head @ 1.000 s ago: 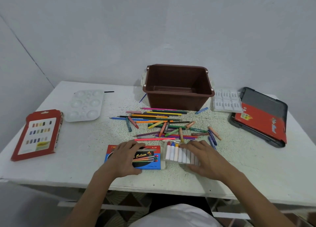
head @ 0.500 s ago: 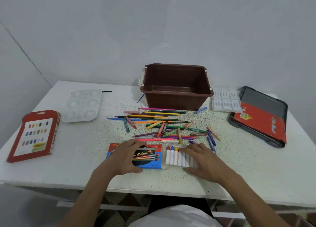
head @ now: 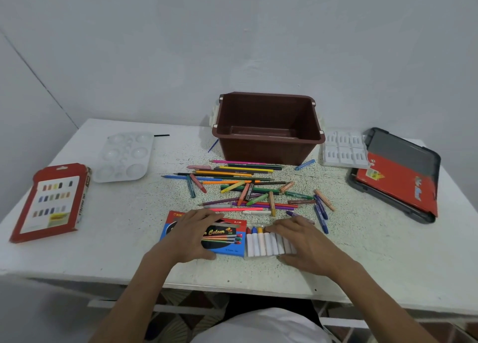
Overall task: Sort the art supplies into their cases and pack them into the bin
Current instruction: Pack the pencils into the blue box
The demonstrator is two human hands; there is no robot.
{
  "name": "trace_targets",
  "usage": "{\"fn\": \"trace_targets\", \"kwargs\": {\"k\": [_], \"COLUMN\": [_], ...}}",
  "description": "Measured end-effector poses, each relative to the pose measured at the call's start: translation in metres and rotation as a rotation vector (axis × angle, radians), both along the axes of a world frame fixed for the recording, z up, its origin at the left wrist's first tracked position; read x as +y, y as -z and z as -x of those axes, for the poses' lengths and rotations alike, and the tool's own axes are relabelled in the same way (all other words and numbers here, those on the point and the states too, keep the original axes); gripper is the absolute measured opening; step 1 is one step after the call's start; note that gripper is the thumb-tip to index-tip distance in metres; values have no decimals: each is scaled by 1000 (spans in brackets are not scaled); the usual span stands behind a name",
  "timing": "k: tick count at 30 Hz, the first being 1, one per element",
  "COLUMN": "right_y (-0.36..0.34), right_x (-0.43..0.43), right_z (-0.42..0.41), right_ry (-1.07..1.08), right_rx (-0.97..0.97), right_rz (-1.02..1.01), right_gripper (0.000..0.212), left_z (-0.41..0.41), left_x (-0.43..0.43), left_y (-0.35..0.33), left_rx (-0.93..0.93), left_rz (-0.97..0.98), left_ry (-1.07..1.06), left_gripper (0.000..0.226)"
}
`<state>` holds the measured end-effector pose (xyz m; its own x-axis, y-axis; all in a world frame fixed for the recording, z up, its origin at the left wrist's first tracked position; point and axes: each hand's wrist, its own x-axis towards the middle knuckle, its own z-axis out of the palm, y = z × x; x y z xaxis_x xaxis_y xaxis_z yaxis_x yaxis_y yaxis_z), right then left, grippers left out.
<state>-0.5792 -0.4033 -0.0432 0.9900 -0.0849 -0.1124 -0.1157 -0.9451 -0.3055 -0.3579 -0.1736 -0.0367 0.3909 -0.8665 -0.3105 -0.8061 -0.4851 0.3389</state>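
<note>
A blue and red crayon box (head: 227, 240) lies near the table's front edge, and my left hand (head: 190, 236) grips its left part. To the right of the box, a clear tray of white-wrapped crayons (head: 261, 243) sticks out of its open end. My right hand (head: 301, 241) grips the tray's right part. Behind them lies a loose heap of coloured pencils and crayons (head: 248, 187). The brown bin (head: 267, 146) stands empty at the back.
A red pastel box (head: 51, 203) lies at the left with a white paint palette (head: 124, 156) behind it. At the right are a white insert tray (head: 345, 151) and a black case with a red cover (head: 398, 172). The table's front edge (head: 232, 288) is close to me.
The crayon tray has slid a little to the left, further into the box, with my right hand pushing it. My left hand stays on the box.
</note>
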Motion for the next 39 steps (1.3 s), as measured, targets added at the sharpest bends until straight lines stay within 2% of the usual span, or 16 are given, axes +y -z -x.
{"fn": "trace_targets", "kwargs": {"k": [6,14,25,28,30,32,34,39], "right_y": [-3,1,8,8,8,8,10,10], "right_x": [-5,14,38,36,32,31,32,50], "right_z": [-5,-16,-23,-11,0,8,10,-3], "right_ry": [16,15,75,196,376,569,688,724], "right_rx": [-7,-34,-90,-176,-266,-302,-295,-357], "right_rz": [-41,0,-15,8,12,-54,-172,-335], "right_gripper": [66,69,67,63,49,37,33,25], "left_z": [0,9,7,7,7,7,6,7], "left_x": [5,1,-1,1,3,3,2,-2], "left_y": [0,4,6,8,10,11,11,11], "left_rx": [42,86,41,38,42,42,38,23], "left_rz": [40,121,80,83,92,96,97,90], "left_ry": [3,-24,-19,-25,-29,-29,-24,-6], "left_gripper": [91,95,97,97,97,97,97,97]}}
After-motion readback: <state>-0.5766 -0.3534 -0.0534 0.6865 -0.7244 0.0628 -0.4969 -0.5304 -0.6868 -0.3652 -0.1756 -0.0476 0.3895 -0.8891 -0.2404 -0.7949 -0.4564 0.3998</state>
